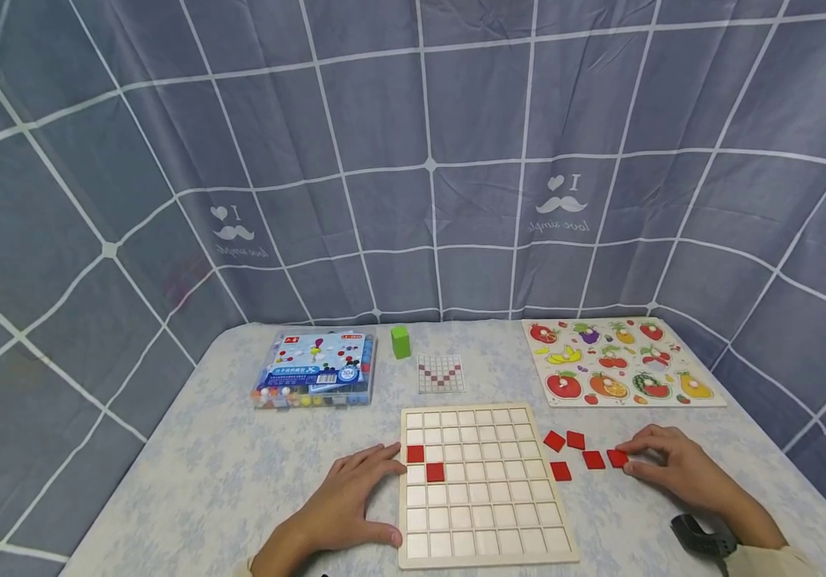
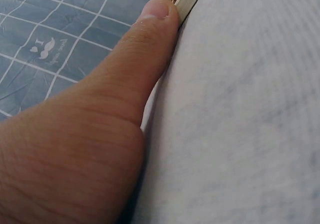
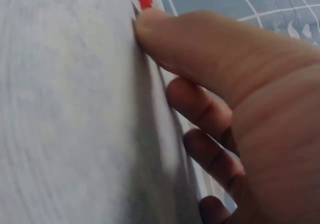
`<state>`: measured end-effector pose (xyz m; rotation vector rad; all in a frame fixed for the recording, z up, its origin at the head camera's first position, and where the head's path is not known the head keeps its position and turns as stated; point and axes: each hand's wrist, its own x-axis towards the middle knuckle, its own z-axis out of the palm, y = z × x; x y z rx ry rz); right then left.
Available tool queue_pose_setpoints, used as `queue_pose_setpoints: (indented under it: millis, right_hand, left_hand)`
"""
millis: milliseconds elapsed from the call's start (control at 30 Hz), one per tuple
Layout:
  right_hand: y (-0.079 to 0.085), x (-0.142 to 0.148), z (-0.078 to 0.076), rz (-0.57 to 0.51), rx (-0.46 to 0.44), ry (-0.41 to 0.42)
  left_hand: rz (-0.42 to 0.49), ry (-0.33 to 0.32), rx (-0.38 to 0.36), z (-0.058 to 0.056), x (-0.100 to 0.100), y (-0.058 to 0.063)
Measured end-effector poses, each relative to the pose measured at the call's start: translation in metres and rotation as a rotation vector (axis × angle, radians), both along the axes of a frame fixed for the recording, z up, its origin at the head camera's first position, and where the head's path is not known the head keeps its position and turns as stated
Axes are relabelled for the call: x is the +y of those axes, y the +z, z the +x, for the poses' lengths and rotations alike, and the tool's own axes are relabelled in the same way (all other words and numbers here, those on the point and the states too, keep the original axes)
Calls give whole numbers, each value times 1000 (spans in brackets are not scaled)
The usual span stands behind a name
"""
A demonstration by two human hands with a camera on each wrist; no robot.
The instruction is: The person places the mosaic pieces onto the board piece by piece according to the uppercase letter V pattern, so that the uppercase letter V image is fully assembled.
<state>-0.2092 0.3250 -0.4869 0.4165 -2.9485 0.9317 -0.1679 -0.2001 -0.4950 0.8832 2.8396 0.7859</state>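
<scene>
Right hand (image 1: 678, 469) pinches red tile (image 1: 615, 458) between thumb and fingertip, on table (image 1: 189, 481) right of board (image 1: 485, 519). Left hand (image 1: 346, 501) spread, touching board's left edge. Tile likely light, stiff; best gripped by opposite edges.

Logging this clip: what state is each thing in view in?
Left hand: fingers spread, touching the left edge of the grid board
Right hand: thumb and finger pinching the rightmost red tile
Grid board: flat, two cells holding placed red tiles
Other loose red tiles: four, flat on the table
Pattern card: flat, face up
Plastic case: closed
Green block: upright
Fruit puzzle: flat, pictures up
</scene>
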Motion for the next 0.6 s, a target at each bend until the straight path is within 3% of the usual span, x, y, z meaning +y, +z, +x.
queue_pose_setpoints:
  millis: [200, 400, 600]
  right_hand:
    - [0, -5, -3, -30, 43, 8]
    - [7, -17, -6, -34, 75, -57]
    - [7, -41, -8, -97, 122, -73]
  left_hand:
    - [-4, -1, -3, 0, 0, 1]
    - [-6, -5, 34, -3, 1, 2]
    - [4, -4, 24, -1, 0, 0]
